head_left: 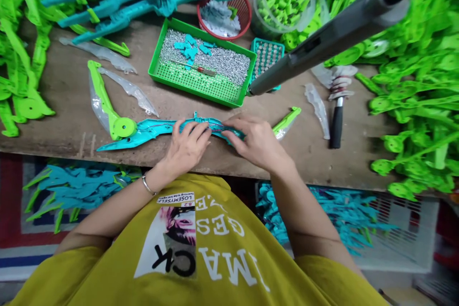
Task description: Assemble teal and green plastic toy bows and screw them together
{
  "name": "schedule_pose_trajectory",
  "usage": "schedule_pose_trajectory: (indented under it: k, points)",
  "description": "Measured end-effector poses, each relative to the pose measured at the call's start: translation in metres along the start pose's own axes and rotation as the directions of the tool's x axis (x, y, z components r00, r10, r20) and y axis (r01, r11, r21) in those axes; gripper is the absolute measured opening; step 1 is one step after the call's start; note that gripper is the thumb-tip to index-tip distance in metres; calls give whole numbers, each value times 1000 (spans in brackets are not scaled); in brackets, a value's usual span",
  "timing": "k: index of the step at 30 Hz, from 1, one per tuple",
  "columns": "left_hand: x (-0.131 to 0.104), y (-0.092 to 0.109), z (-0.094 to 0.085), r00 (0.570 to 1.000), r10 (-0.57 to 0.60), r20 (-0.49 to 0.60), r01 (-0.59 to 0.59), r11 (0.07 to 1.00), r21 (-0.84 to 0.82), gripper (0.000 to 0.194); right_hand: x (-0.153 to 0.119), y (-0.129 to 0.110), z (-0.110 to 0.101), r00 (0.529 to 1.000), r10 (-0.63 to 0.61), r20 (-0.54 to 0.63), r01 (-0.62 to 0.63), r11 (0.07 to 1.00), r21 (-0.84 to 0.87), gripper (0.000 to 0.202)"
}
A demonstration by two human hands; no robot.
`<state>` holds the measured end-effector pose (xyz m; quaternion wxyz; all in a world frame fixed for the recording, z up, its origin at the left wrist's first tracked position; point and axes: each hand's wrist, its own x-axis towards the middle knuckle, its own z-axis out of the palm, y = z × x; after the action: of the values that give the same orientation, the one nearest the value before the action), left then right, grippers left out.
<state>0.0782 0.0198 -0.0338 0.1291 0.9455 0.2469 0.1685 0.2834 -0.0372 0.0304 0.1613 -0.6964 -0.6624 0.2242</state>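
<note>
A long teal plastic half-shell [154, 128] lies along the front of the table, with thin dark wires [216, 127] running inside it. My left hand [188, 144] grips its middle, fingers bent over the upper edge. Farther right, my right hand [260, 142] has its thumb and fingers closed on the shell's right part, which it mostly hides. A green arm with a round hub [124, 127] joins the shell's left side, a clear plastic blade beside it. Another green arm [287, 122] sticks out past my right hand.
Beyond the shell stands a green tray [201, 93] of screws, small teal pieces and a screwdriver [207, 71]. A grey electric screwdriver [322, 33] hangs in from the upper right. A black-handled tool [336, 124] lies at right. Green parts [426, 105] pile up on both sides.
</note>
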Motion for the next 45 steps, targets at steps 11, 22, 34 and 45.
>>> schedule_pose_trajectory:
  k: [11, 22, 34, 45]
  points:
    - [-7, -4, 3, 999, -14, 45, 18, 996, -89, 39, -4, -19, 26, 998, 46, -37, -55, 944, -325, 21]
    - [-6, -6, 1, 997, 52, 51, -50, 998, -36, 40, -1, -28, 30, 995, -69, -73, 29, 895, -446, 30]
    - [-12, -6, 7, 994, 99, -51, -101, 994, -30, 39, 9, 8, 53, 837, -400, -373, 282, 900, -333, 21]
    - [-18, -10, 7, 991, 129, -43, -132, 989, -73, 42, 25, 14, 57, 901, -228, -369, 233, 972, -31, 6]
